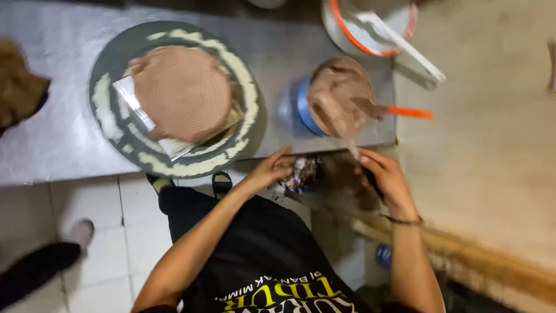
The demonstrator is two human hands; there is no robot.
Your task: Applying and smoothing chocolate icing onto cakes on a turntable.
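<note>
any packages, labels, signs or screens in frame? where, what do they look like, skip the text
No signs or screens.
Small crinkled wrapper or packet: at the table edge by the left hand, dark with pale patches, blurred.
Printed lettering: on the person's black shirt, bottom centre, yellow and white.

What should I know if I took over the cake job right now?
Left hand: touching a small dark crumbly lump at the counter edge; grip unclear.
Right hand: closed round a thin tool, blurred.
Cake: on the round turntable, already coated in brown cream with ring marks.
Blue bowl of brown cream, with orange-handled spatula, sits beside it.
Left: no decoration on the cake yet.
</note>
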